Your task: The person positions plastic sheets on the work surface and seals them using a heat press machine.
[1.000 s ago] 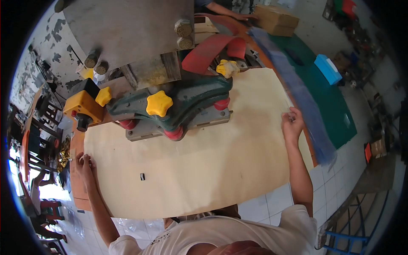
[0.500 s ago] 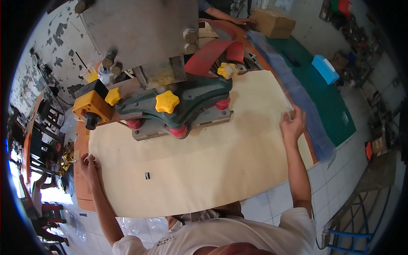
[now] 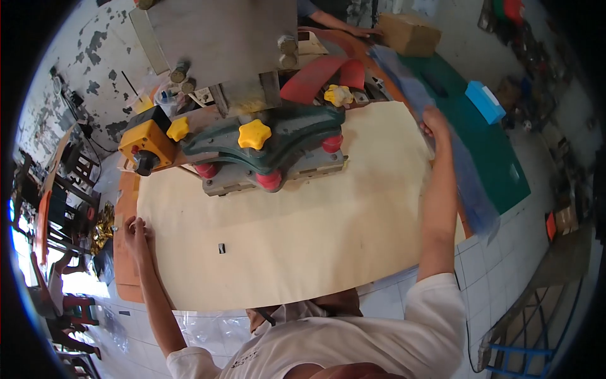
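A large beige sheet (image 3: 290,246) lies over the table, with a small dark piece (image 3: 221,248) on top of it. Along its left edge, my left hand (image 3: 136,237) has its fingers curled in at the border. My right hand (image 3: 435,124) reaches to the far right edge, its fingers closed at the sheet's border beside the bluish plastic. Over the far part of the sheet stands a press head (image 3: 278,136) with a yellow star knob (image 3: 254,135), red cushions and a flat metal plate underneath.
An orange control box (image 3: 148,144) with a black knob sits left of the press. On the right are clear bluish plastic (image 3: 470,183), a green mat (image 3: 499,164) and a blue box (image 3: 485,101). Another person's hand (image 3: 365,31) rests near a cardboard box (image 3: 408,35).
My right hand has moved farther away along the sheet's right edge. My left hand stays by the left edge. The view has shifted slightly, and the near edge of the sheet appears a little higher.
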Motion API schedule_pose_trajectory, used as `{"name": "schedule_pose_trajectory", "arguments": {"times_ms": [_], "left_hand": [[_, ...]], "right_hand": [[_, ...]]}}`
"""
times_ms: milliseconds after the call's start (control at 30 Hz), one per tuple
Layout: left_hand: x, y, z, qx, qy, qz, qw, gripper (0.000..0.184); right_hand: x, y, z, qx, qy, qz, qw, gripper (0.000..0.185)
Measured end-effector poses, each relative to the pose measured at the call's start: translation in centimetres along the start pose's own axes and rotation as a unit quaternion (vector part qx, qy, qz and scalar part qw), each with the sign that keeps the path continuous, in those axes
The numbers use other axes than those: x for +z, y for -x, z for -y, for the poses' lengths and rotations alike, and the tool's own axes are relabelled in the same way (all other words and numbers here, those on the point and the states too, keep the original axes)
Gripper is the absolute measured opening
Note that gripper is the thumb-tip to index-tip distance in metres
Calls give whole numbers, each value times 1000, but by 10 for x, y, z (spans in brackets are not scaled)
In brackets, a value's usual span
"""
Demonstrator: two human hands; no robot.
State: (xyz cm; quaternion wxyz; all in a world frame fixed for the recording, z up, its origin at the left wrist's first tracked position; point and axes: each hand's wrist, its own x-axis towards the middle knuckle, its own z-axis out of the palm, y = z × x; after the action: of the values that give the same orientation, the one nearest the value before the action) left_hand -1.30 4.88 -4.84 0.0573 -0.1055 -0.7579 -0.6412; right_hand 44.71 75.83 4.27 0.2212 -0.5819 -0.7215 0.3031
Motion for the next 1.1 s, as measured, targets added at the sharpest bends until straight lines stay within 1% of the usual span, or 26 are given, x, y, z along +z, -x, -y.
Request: {"name": "schedule_pose_trajectory", "arguments": {"times_ms": [33, 67, 100, 133, 200, 233, 267, 333, 500, 567, 700, 767, 867, 1000, 1100], "left_hand": [[0, 1, 0, 5, 18, 10, 1000, 28], [0, 2, 0, 10, 35, 20, 999, 28], [0, 3, -1, 9, 35, 17, 999, 28], [1, 4, -3, 5, 28, 12, 1000, 28], [4, 4, -9, 5, 20, 8, 1000, 28], [6, 6, -11, 4, 23, 2, 1000, 27], [6, 8, -12, 1, 26, -3, 1000, 27], [3, 5, -9, -3, 33, 5, 999, 27], [-1, 2, 0, -2, 60, 14, 998, 28], [-3, 1, 0, -23, 88, 6, 996, 28], [-3, 5, -4, -22, 102, -3, 995, 26], [0, 3, 1, 4, 45, -30, 999, 24], [-2, -4, 14, 21, 18, -36, 999, 24], [1, 0, 9, 26, -18, -36, 999, 24], [7, 7, -2, 50, -52, -43, 997, 24]], "right_hand": [[2, -4, 2, 31, -18, 25, 999, 50], [4, -5, -1, 27, -17, 27, 999, 50], [5, 10, 4, 3, -10, 20, 1000, 26], [7, 19, 7, -20, -4, 13, 1000, 29], [14, 8, -5, -6, -21, 12, 1000, 27], [15, 4, -12, 10, -34, 11, 999, 58], [15, -1, -19, 11, -37, 13, 999, 58], [14, -4, -26, 36, -86, -13, 996, 61], [12, 1, -25, 35, -91, -27, 995, 65], [10, 5, -21, 39, -88, -29, 995, 65], [9, 6, -18, 34, -97, -20, 994, 67], [8, 7, -17, 29, -99, -20, 994, 70], [8, 10, -14, 21, -99, -28, 994, 69], [6, 12, -10, 19, -96, -38, 994, 68], [5, 12, -9, 17, -90, -43, 995, 68]]}}
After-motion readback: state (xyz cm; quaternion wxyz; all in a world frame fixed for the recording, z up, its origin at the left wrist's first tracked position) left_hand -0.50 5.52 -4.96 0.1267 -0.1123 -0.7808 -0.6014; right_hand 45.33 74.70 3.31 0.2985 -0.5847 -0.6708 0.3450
